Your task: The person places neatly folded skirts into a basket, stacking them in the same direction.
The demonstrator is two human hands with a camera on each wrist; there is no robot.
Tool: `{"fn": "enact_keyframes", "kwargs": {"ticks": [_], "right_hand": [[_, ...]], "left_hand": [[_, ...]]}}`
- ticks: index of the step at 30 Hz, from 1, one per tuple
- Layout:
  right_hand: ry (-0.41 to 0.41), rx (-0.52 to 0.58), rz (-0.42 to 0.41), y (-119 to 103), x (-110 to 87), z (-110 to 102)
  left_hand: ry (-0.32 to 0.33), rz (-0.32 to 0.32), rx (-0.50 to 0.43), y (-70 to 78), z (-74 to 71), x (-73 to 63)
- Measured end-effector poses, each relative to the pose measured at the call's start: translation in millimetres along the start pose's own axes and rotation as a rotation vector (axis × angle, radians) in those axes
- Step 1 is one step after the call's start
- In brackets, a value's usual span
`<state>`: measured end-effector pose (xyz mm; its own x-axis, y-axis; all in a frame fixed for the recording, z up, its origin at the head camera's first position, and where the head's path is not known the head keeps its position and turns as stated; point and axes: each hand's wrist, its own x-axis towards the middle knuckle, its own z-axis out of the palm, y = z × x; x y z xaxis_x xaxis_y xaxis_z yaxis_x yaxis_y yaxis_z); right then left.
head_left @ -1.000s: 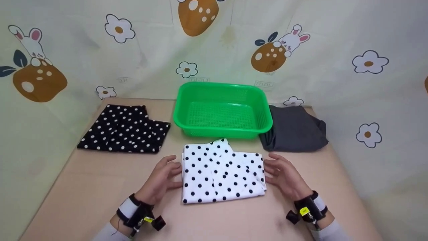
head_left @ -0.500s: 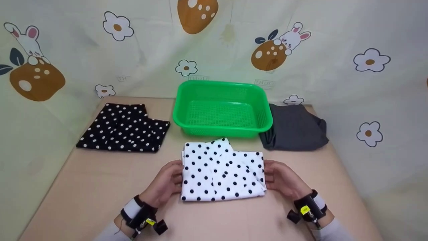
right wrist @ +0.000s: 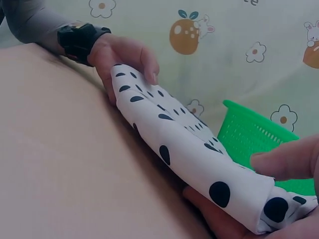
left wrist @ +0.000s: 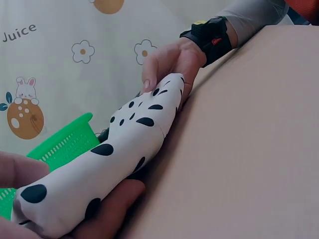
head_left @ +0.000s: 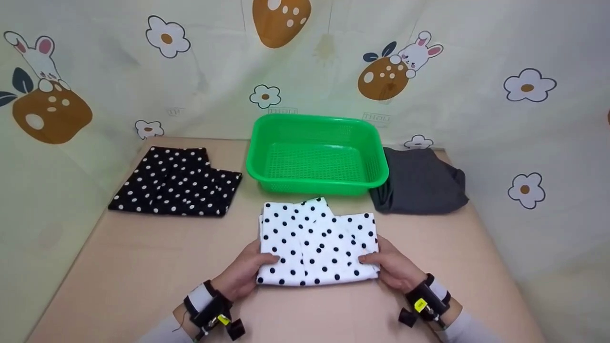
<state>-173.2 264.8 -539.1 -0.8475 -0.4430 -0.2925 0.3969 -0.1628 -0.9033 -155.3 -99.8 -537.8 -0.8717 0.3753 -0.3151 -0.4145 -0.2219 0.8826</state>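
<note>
A folded white cloth garment with black dots [head_left: 319,243] lies between my two hands, in front of the basket. My left hand [head_left: 243,270] grips its left side, thumb on top and fingers tucked underneath. On the opposite side my right hand [head_left: 398,267] holds it the same way, its thumb pressing the top layer. In the left wrist view the folded edge of the dotted garment [left wrist: 114,159] sits between thumb and fingers. The right wrist view shows fingers under the garment [right wrist: 189,159] and the thumb above; its front edge looks slightly off the table.
A green plastic basket [head_left: 314,186] stands at the table's back middle. Left of it lies a folded black garment with white dots [head_left: 176,183]; right of it, a folded dark grey garment [head_left: 421,183] touches or nearly touches the basket. A printed curtain [head_left: 214,62] hangs behind the table [head_left: 190,247].
Both hands have closed in from beside the white dotted garment. Their fingers have slid under its sides and the thumbs have come down on top. The basket and other garments stay put.
</note>
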Motion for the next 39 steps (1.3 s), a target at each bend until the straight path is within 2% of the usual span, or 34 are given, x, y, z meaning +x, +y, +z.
{"fn": "enact_keyframes", "kwargs": {"ticks": [6, 14, 21, 28, 35, 39], "right_hand": [[0.024, -0.038, -0.021, 2.5, 0.5, 3.0], [0.048, -0.045, -0.024, 4.1, -2.4, 8.2], [0.070, -0.035, -0.062, -6.6, -10.3, 13.2], [0.054, -0.025, -0.131, -17.9, -23.7, 23.6], [0.020, -0.021, -0.151, -22.2, -30.1, 27.7], [0.031, -0.016, -0.182, -22.7, -34.1, 29.9]], "left_hand": [[0.065, 0.027, 0.065, -0.1, 1.3, 0.8], [0.063, 0.023, 0.058, 1.3, -2.5, -4.1], [0.021, 0.056, 0.076, 9.6, -0.9, -4.3], [-0.033, 0.085, 0.041, 16.8, 1.5, -10.7], [-0.057, 0.138, 0.039, 23.9, 1.5, -17.2], [-0.087, 0.173, 0.034, 28.6, 3.1, -19.2]]}}
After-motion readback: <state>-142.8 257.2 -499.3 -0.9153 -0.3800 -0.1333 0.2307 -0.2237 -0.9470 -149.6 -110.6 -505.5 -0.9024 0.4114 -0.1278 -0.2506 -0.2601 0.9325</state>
